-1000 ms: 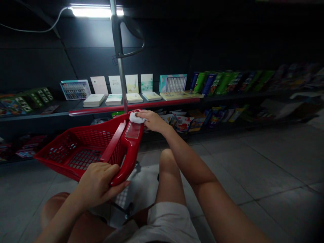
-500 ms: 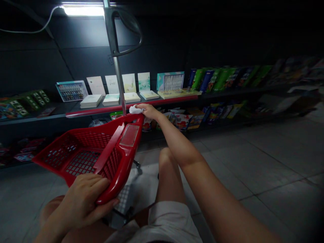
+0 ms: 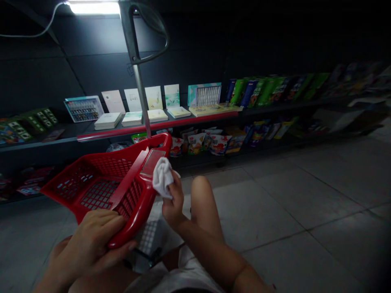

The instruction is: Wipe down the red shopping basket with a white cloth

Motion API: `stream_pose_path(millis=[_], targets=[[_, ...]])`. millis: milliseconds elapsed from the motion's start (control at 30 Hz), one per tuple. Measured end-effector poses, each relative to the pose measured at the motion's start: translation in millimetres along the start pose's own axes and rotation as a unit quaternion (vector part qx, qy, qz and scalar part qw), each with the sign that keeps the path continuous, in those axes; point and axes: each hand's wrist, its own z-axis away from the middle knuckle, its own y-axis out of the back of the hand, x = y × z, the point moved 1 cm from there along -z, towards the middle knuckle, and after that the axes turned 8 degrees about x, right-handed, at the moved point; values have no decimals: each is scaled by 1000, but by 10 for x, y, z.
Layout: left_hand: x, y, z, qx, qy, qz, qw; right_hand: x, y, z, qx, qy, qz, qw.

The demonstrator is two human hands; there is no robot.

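Note:
A red plastic shopping basket point(image 3: 91, 183) tilts toward me above my knees. My left hand point(image 3: 91, 248) is closed around its near rim at the corner. My right hand point(image 3: 172, 201) is closed on a crumpled white cloth point(image 3: 161, 176), pressed against the basket's outer side just below its flat label panel. A grey telescopic pull handle point(image 3: 137, 61) rises from the basket's far end toward the ceiling light.
Dark shelves point(image 3: 159, 126) run along the wall behind the basket, with notebooks, card sets and green boxes above and colourful packets point(image 3: 201, 142) below. My bare knee point(image 3: 201, 191) sits right of the basket. Grey floor tiles point(image 3: 290, 211) spread to the right.
My right hand has drawn back with the cloth from the basket's far rim to its near outer side. The basket and my left hand have sunk slightly.

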Motion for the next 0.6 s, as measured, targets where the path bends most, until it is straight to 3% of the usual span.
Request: stream_pose_path(millis=[67, 167, 200, 267, 333, 433, 500, 600], targets=[[3, 2, -9, -10, -3, -3, 1000, -63, 65, 55, 20, 91, -7, 996], [1, 7, -15, -13, -11, -7, 1000, 151, 123, -269, 30, 196, -15, 980], [-1, 6, -19, -11, -12, -8, 1000, 269, 117, -432, 33, 181, -9, 983], [-10, -2, -32, -7, -12, -12, 1000, 478, 86, -725, 66, 78, -1, 995], [-21, -18, -45, -3, -16, -12, 1000, 533, 60, -867, 79, -10, 7, 997], [-37, -47, -55, -4, -26, -14, 1000, 241, 122, -732, 42, 6, 30, 999], [-41, -58, -57, -4, -28, -20, 999, -91, 231, -511, -4, 95, 45, 994], [-30, -56, -67, 11, -33, -32, 999, -456, 403, -269, -84, 245, 51, 965]])
